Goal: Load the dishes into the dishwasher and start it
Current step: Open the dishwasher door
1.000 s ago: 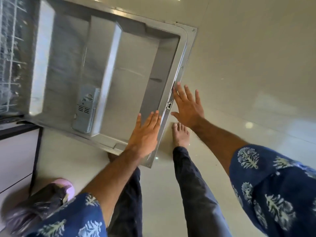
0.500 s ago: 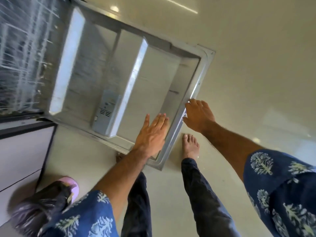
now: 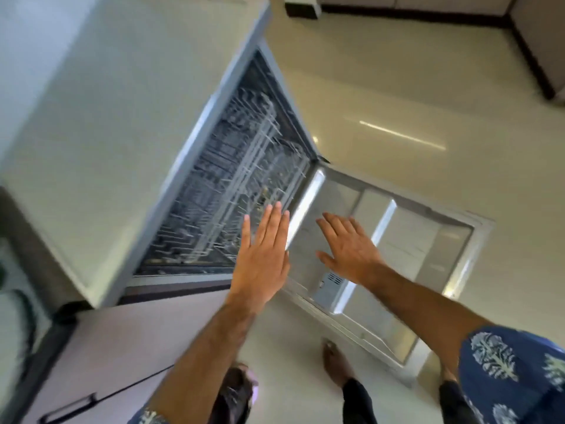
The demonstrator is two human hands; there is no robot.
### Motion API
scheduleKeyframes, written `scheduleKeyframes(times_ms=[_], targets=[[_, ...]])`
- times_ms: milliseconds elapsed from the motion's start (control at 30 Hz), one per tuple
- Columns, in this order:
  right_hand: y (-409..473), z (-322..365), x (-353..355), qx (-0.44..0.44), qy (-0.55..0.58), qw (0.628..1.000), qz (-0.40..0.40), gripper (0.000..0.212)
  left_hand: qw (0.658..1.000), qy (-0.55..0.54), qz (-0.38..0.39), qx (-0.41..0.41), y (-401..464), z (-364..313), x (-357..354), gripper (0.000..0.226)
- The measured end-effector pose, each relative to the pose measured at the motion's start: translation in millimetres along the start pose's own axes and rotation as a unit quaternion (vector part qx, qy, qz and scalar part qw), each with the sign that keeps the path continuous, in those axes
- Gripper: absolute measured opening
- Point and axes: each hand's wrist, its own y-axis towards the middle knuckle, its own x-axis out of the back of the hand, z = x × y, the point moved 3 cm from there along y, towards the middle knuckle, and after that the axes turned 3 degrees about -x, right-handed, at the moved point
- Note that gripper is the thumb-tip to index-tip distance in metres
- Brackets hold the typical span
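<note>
The dishwasher (image 3: 128, 142) stands open under a pale top. Its steel door (image 3: 428, 240) lies flat out over the floor, inner side up, with the detergent box (image 3: 328, 286) near its front edge. A white wire rack (image 3: 238, 191) fills the dark tub; no dishes can be made out in it. My left hand (image 3: 263, 258) hovers flat, fingers straight, in front of the rack's edge. My right hand (image 3: 348, 246) is spread flat over the inner door near the hinge. Both hands hold nothing.
A pale cabinet front with a dark handle (image 3: 70, 408) stands below the dishwasher at left. Glossy cream floor (image 3: 412, 102) stretches beyond the door. My bare foot (image 3: 334, 362) stands beside the door's near edge. A dark-based cabinet (image 3: 538, 41) runs along the far right.
The view swung up and left, bringing the tub and rack into sight. My right hand let go of the door's outer edge; both hands moved from that edge toward the hinge and rack.
</note>
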Motion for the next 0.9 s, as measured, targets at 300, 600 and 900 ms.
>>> scheduleKeyframes(times_ms=[300, 600, 900], targets=[[89, 140, 62, -0.016, 0.204, 0.978, -0.044, 0.067, 0.994, 0.085, -0.069, 0.022, -27, 180, 105, 0.071], [158, 170, 8, 0.056, 0.021, 0.998, -0.018, 0.079, 0.995, -0.075, -0.048, 0.04, -29, 222, 45, 0.077], [208, 165, -6, 0.149, -0.208, 0.966, 0.029, 0.073, 0.982, -0.164, -0.086, 0.031, -29, 225, 44, 0.08]])
